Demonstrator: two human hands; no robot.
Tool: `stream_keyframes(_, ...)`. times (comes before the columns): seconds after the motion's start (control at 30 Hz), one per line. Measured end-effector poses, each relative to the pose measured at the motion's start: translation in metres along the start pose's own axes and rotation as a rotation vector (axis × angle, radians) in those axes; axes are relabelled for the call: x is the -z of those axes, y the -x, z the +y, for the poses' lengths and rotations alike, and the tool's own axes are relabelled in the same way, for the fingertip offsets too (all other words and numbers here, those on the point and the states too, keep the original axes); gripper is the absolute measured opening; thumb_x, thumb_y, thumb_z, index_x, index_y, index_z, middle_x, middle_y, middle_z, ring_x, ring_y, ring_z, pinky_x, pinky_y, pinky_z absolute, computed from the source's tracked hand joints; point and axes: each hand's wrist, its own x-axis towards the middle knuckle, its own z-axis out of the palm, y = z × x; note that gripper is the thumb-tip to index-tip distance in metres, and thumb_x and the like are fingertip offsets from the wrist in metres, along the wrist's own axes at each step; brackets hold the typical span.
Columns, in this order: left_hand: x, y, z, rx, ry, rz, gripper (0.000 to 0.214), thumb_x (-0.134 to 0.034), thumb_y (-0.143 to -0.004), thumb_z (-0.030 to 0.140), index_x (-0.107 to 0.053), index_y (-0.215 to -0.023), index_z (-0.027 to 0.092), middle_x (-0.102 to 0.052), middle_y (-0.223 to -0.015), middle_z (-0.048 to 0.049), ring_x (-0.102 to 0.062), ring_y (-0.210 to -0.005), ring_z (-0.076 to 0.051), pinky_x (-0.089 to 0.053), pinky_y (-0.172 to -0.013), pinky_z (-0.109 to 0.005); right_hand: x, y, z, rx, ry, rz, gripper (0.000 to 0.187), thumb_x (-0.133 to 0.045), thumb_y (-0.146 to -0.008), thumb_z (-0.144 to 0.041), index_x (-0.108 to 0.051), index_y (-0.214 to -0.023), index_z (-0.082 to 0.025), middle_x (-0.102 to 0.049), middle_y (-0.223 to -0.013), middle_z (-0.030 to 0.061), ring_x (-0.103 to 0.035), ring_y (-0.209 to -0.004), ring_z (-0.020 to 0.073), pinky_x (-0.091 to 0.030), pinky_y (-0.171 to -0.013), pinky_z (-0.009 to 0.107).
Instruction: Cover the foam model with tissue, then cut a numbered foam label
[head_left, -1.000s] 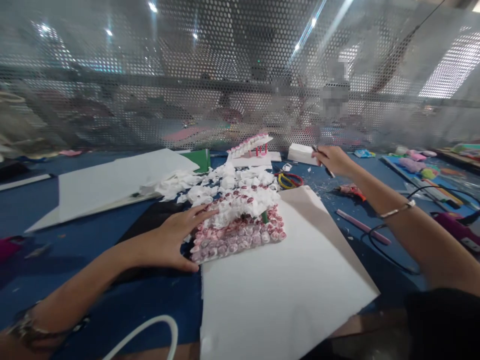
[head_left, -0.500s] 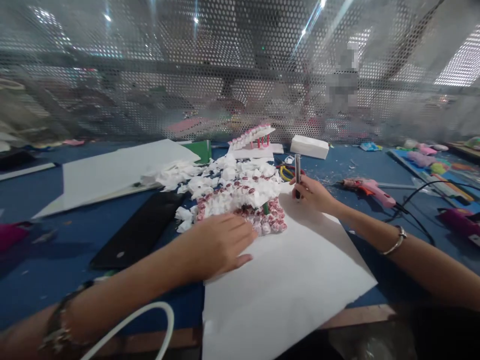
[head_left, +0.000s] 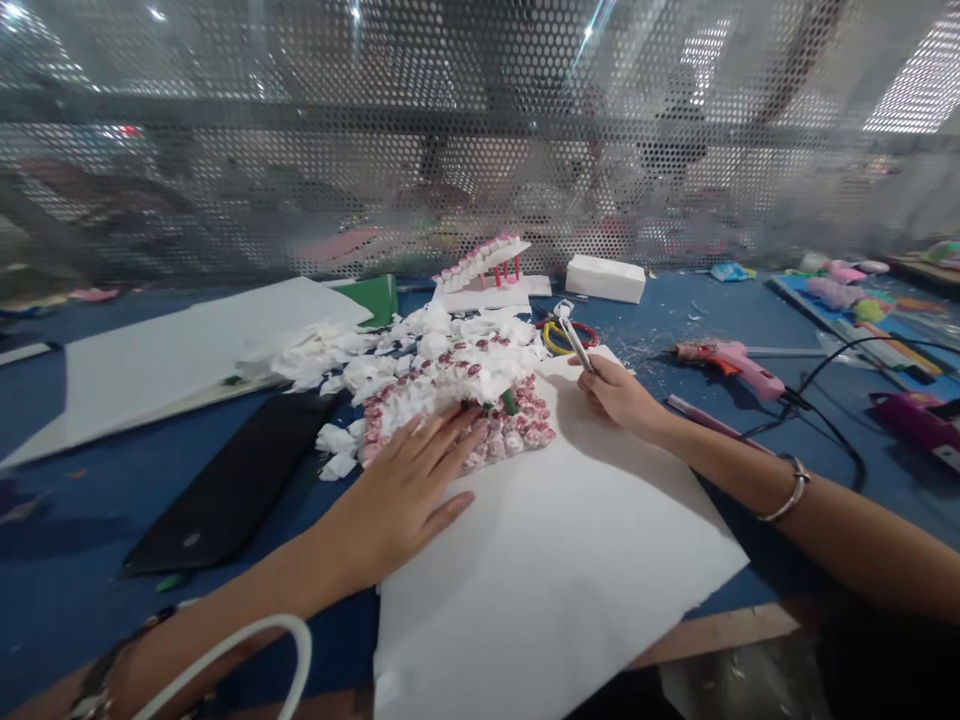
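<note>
My left hand (head_left: 401, 490) lies flat, fingers stretched out, over the front left of a small model (head_left: 517, 425) covered in reddish-white rosettes and white crumpled paper. Its fingertips touch the model's edge; the part beneath them is hidden. In my right hand (head_left: 619, 393) is a pair of metal tweezers (head_left: 575, 340), slanting away to the upper left. Their tip meets a small white scrap (head_left: 562, 309); I cannot tell whether it is gripped. A large white sheet (head_left: 555, 570) lies under the model's front and below both hands.
Loose white paper pieces (head_left: 435, 325) heap behind the model. A black phone-like slab (head_left: 232, 480) lies left. To the right are a pink glue gun (head_left: 731, 365) with its cord and a purple tool (head_left: 919, 425). Yellow-and-red-handled scissors (head_left: 555, 340), a white block (head_left: 606, 278) and a stepped model (head_left: 484, 265) stand behind.
The tweezers have tipped from upright to slanting left, their tip now at the white scrap. My left hand's fingers have spread over the model's front. The whole view has shifted slightly.
</note>
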Motion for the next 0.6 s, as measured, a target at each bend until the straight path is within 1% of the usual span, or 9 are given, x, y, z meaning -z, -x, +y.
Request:
stream_keyframes(0.1,-0.005,0.005,0.001,0.023,0.052,-0.021,0.059,-0.035,-0.100,0.035,-0.021,-0.154,0.018,-0.036,-0.155,-0.0122,-0.033,-0.142,-0.030,-0.028,-0.115,-0.050,0.000,0.002,-0.004,-0.092,-0.060,-0.023,0.028,-0.037,-0.086,-0.019,-0.051,-0.110,-0.018,-0.036,-0.059,-0.0068,-0.035,-0.048,0.0103,-0.028,-0.044,0.021)
stream_keyframes(0.17,-0.007,0.007,0.003,0.038,0.068,-0.005,0.060,-0.036,-0.099,0.032,-0.016,-0.155,0.022,-0.036,-0.155,-0.0103,-0.034,-0.141,-0.029,-0.028,-0.115,-0.049,0.000,0.003,-0.008,-0.106,-0.055,-0.035,0.029,-0.036,-0.087,-0.016,-0.051,-0.111,-0.017,-0.037,-0.060,-0.0066,-0.035,-0.049,0.0104,-0.028,-0.045,0.021)
stream_keyframes(0.27,-0.008,0.009,0.006,0.047,0.080,0.018,0.062,-0.038,-0.098,0.030,-0.015,-0.155,0.024,-0.036,-0.155,-0.0093,-0.035,-0.140,-0.029,-0.029,-0.114,-0.048,0.001,0.005,-0.011,-0.107,-0.013,-0.039,0.028,-0.036,-0.088,-0.015,-0.051,-0.111,-0.017,-0.040,-0.060,-0.0068,-0.036,-0.049,0.0100,-0.029,-0.046,0.021)
stream_keyframes(0.37,-0.005,0.008,0.006,0.034,0.076,0.025,0.059,-0.038,-0.098,0.028,-0.019,-0.154,0.023,-0.039,-0.153,-0.0101,-0.037,-0.138,-0.029,-0.032,-0.112,-0.049,0.001,0.005,-0.013,-0.123,0.005,-0.044,0.021,-0.034,-0.090,-0.015,-0.049,-0.105,-0.019,-0.045,-0.060,-0.0063,-0.039,-0.048,0.0097,-0.030,-0.047,0.021)
stream_keyframes(0.47,0.000,0.005,0.003,0.008,0.064,0.005,0.053,-0.039,-0.098,0.031,-0.031,-0.149,0.020,-0.046,-0.147,-0.0121,-0.043,-0.132,-0.030,-0.037,-0.109,-0.049,0.000,0.006,-0.014,-0.129,0.018,-0.042,0.014,-0.033,-0.092,-0.017,-0.046,-0.091,-0.020,-0.050,-0.062,-0.0046,-0.042,-0.048,0.0089,-0.032,-0.046,0.021)
stream_keyframes(0.53,0.002,0.003,0.001,0.008,0.066,-0.010,0.050,-0.039,-0.098,0.034,-0.037,-0.146,0.020,-0.049,-0.145,-0.0123,-0.045,-0.131,-0.029,-0.038,-0.108,-0.048,0.001,0.006,-0.015,-0.115,0.043,-0.033,0.013,-0.034,-0.092,-0.017,-0.046,-0.089,-0.020,-0.052,-0.064,-0.0038,-0.042,-0.048,0.0087,-0.031,-0.046,0.021)
stream_keyframes(0.6,0.001,0.003,-0.001,0.019,0.082,-0.012,0.050,-0.039,-0.098,0.036,-0.038,-0.146,0.021,-0.048,-0.145,-0.0117,-0.045,-0.132,-0.028,-0.038,-0.109,-0.047,0.003,0.007,-0.017,-0.100,0.097,-0.043,0.013,-0.037,-0.090,-0.017,-0.049,-0.087,-0.020,-0.052,-0.065,-0.0031,-0.042,-0.050,0.0089,-0.031,-0.046,0.021)
